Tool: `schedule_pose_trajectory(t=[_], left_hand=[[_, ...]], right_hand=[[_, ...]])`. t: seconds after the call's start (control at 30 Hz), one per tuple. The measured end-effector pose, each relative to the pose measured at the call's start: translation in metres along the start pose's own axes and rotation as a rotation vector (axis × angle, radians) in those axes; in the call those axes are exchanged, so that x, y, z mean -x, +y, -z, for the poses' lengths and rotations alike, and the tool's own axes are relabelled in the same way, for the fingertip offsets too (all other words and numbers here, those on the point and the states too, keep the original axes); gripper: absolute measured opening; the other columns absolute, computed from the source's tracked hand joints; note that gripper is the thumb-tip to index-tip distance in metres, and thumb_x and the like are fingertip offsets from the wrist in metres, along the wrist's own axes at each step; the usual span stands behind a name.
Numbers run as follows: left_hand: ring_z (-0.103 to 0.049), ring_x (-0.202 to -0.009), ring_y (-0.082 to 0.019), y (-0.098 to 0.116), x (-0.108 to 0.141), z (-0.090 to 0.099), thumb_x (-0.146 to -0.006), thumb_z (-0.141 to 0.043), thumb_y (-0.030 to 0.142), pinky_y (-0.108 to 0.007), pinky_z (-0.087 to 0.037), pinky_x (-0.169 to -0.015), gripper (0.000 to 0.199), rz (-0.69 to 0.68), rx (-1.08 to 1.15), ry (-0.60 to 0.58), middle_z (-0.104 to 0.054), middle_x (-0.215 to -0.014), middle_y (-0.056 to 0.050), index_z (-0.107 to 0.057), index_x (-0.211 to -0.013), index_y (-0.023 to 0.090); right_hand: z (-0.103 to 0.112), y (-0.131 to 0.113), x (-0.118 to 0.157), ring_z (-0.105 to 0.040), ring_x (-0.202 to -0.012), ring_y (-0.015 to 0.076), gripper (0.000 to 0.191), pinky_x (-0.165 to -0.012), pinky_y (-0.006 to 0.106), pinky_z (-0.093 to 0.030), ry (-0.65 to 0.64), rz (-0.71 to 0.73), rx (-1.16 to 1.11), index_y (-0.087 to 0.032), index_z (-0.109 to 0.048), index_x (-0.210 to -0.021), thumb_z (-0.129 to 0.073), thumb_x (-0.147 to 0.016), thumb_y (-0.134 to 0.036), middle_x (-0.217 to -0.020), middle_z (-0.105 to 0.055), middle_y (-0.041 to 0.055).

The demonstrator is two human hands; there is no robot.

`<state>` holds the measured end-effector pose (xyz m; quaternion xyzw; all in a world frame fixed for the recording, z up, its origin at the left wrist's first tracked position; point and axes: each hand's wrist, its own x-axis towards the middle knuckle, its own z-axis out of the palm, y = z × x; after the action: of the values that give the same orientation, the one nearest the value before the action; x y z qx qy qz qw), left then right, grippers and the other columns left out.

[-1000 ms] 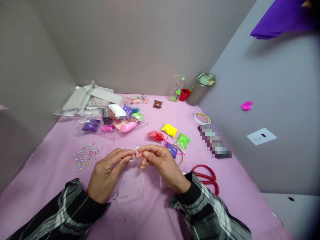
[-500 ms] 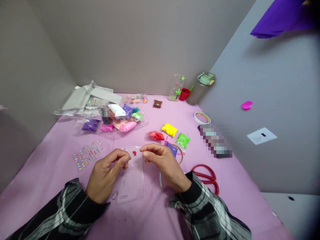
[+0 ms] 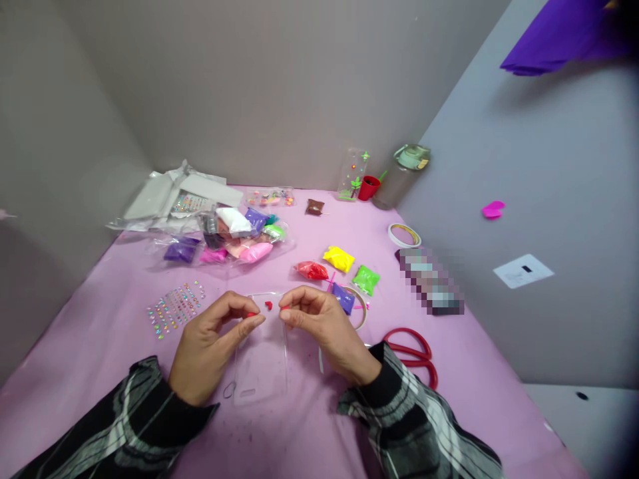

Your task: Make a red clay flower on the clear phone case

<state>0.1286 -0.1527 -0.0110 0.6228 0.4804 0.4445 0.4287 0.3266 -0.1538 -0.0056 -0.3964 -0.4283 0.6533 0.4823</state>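
A clear phone case (image 3: pixel 262 366) lies flat on the pink-covered table, with a small red clay piece (image 3: pixel 268 305) near its top end. Over the case's upper left edge, my left hand (image 3: pixel 212 342) pinches a bit of red clay (image 3: pixel 252 315) between thumb and forefinger. Opposite it, my right hand (image 3: pixel 324 326) holds another tiny piece of red clay (image 3: pixel 284 308) at its fingertips. A red clay packet (image 3: pixel 311 270) lies beyond my hands, beside yellow (image 3: pixel 339 259) and green (image 3: pixel 366 280) ones. A purple packet (image 3: pixel 343 299) rests partly behind my right hand.
Red-handled scissors (image 3: pixel 429 362) lie right of my right sleeve. A gem sticker sheet (image 3: pixel 174 308) is at the left. Farther back are bagged clay packets (image 3: pixel 239 236), a tape roll (image 3: pixel 404 235), a blurred-out phone-like object (image 3: pixel 432 283), a bottle (image 3: pixel 399 176) and a decorated case (image 3: pixel 352 174).
My left thumb and forefinger have parted slightly, so the red clay between them now shows. My right hand has barely shifted, and the case stays in place.
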Motion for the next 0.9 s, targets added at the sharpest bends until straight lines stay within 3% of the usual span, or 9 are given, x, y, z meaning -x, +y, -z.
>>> schedule_pose_trajectory(t=[0.13,0.23,0.4,0.5,0.6,0.73,0.9], left_hand=[[-0.056,-0.067,-0.013,0.002,-0.001,0.002,-0.087,-0.069,0.035,-0.024,-0.045,-0.066,0.02,-0.012,-0.055,0.006,-0.059,-0.069,0.004,-0.064,-0.072,0.023],[-0.056,-0.063,-0.014,0.003,-0.001,0.002,-0.092,-0.062,0.037,-0.025,-0.046,-0.062,0.023,-0.014,-0.099,-0.007,-0.059,-0.067,0.004,-0.067,-0.075,0.023],[-0.067,-0.083,-0.016,0.003,-0.001,-0.001,-0.094,-0.061,0.034,-0.026,-0.054,-0.076,0.016,-0.035,-0.059,-0.025,-0.071,-0.088,0.0,-0.075,-0.097,0.026],[-0.069,-0.09,-0.017,0.0,0.0,-0.002,-0.09,-0.067,0.032,-0.027,-0.055,-0.083,0.011,-0.005,-0.012,-0.014,-0.073,-0.095,0.0,-0.074,-0.097,0.026],[-0.068,-0.088,-0.016,-0.002,0.0,-0.002,-0.085,-0.074,0.03,-0.025,-0.055,-0.083,0.007,0.015,0.029,0.007,-0.072,-0.091,0.001,-0.072,-0.091,0.026],[-0.065,-0.082,-0.013,0.0,-0.001,-0.001,-0.089,-0.07,0.031,-0.022,-0.053,-0.079,0.006,-0.019,-0.017,-0.014,-0.069,-0.084,0.003,-0.071,-0.086,0.026],[-0.066,-0.089,-0.015,-0.001,0.0,0.0,-0.092,-0.067,0.031,-0.023,-0.053,-0.082,0.009,-0.019,-0.022,-0.018,-0.071,-0.093,0.002,-0.074,-0.095,0.028]], right_hand=[[0.0,-0.001,0.0,-0.05,-0.057,0.0077,0.026,-0.059,0.023,-0.04,0.004,0.006,0.025,-0.017,-0.068,-0.073,-0.082,-0.08,-0.038,-0.064,-0.06,-0.0049],[0.001,0.002,-0.001,-0.05,-0.056,0.0078,0.027,-0.058,0.023,-0.04,0.009,-0.004,0.038,-0.017,-0.071,-0.076,-0.075,-0.086,-0.041,-0.063,-0.06,-0.0042],[0.002,0.007,-0.001,-0.061,-0.071,0.0111,0.021,-0.072,0.028,-0.05,-0.011,-0.031,-0.042,-0.02,-0.077,-0.093,-0.079,-0.083,-0.037,-0.085,-0.071,0.0007],[0.002,0.006,0.0,-0.06,-0.071,0.0108,0.018,-0.073,0.027,-0.049,0.006,-0.028,0.001,-0.02,-0.078,-0.093,-0.082,-0.08,-0.031,-0.08,-0.069,-0.0014],[0.002,0.005,0.0,-0.058,-0.065,0.0095,0.015,-0.067,0.025,-0.047,0.0,-0.029,0.045,-0.02,-0.077,-0.092,-0.081,-0.081,-0.03,-0.072,-0.066,-0.0029],[0.002,0.008,0.0,-0.064,-0.07,0.0107,0.023,-0.071,0.026,-0.052,-0.046,-0.01,-0.012,-0.019,-0.077,-0.1,-0.072,-0.089,-0.038,-0.086,-0.073,0.002],[0.001,0.009,0.0,-0.067,-0.073,0.0121,0.024,-0.072,0.028,-0.055,-0.07,-0.023,-0.073,-0.019,-0.073,-0.1,-0.077,-0.085,-0.038,-0.088,-0.075,0.003]])
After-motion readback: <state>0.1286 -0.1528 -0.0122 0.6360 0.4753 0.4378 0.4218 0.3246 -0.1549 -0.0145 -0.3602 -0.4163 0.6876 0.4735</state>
